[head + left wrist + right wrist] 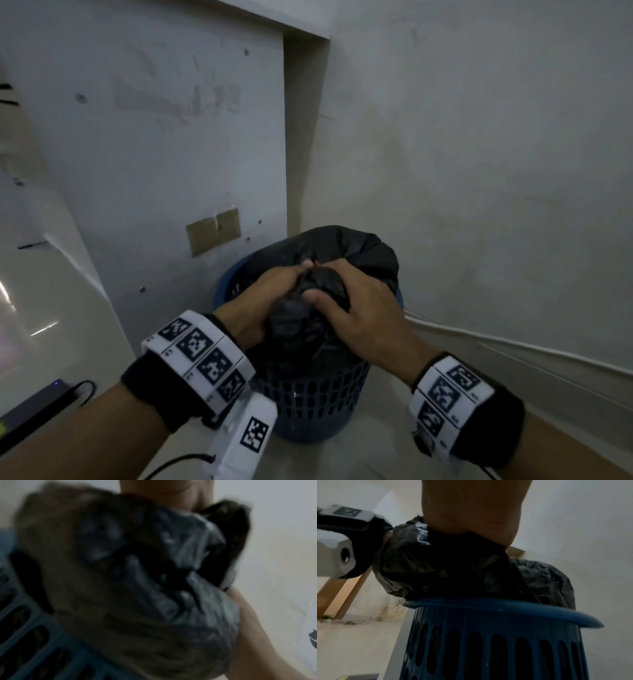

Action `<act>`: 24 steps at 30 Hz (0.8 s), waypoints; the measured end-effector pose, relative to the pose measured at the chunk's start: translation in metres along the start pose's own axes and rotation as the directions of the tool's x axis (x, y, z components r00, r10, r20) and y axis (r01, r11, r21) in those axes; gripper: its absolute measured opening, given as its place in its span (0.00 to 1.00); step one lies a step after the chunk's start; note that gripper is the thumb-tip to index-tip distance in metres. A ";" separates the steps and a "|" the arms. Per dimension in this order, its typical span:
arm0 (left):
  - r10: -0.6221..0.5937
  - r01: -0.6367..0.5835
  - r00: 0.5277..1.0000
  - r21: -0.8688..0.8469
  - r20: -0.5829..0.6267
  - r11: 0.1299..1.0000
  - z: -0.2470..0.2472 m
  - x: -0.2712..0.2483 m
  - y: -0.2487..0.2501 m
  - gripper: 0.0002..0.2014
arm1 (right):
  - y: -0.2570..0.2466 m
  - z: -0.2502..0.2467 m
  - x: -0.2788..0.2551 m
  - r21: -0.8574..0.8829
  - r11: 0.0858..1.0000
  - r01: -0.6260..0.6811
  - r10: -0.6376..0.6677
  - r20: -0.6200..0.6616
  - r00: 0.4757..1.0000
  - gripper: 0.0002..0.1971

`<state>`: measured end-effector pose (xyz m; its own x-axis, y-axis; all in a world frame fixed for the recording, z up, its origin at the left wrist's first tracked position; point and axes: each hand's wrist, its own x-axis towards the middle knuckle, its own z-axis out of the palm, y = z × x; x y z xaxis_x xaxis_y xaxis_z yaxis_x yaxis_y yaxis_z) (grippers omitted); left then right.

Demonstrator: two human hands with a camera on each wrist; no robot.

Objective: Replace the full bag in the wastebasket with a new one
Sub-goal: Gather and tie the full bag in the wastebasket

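A full black bag (pixel 359 250) bulges out of a blue slotted wastebasket (pixel 318 394) standing on the floor in a corner. Both hands hold the bag's gathered top. My left hand (pixel 274 291) grips the bunched plastic from the left, and my right hand (pixel 346 298) grips it from the right with the thumb pressed on the bunch. In the right wrist view the bag (pixel 447 566) rises above the basket's blue rim (pixel 505 608) under my right hand (pixel 471 513). The left wrist view is blurred and filled with crumpled black plastic (pixel 180 561).
White walls close the corner behind and to the right of the basket. A white cable (pixel 513 346) runs along the right wall near the floor. A dark flat device (pixel 37 411) with a cord lies on the floor at lower left. A taped brown patch (pixel 214 231) marks the left panel.
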<state>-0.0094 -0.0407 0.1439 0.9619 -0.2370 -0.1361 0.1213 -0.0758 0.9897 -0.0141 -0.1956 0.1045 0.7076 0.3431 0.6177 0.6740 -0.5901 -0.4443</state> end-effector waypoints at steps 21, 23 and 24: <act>-0.109 0.109 0.978 -0.009 -0.176 0.994 -0.014 0.017 0.003 0.18 | 0.020 0.010 0.000 -0.373 0.916 0.149 -0.138 0.055 0.989 0.32; -0.034 0.064 0.986 0.179 -0.163 0.982 -0.013 0.017 0.003 0.23 | 0.026 0.010 0.005 -0.477 0.868 0.137 -0.156 0.000 0.988 0.23; 0.067 -0.004 0.984 0.355 -0.165 0.935 -0.012 0.017 0.002 0.27 | 0.028 0.010 0.009 -0.516 0.848 0.121 -0.144 -0.005 0.990 0.22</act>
<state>0.0103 -0.0330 0.1444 0.9951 -0.0784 -0.0608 0.0230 -0.4139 0.9100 0.0129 -0.2015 0.0907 0.6019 0.4208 0.6787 0.5477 -0.8361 0.0326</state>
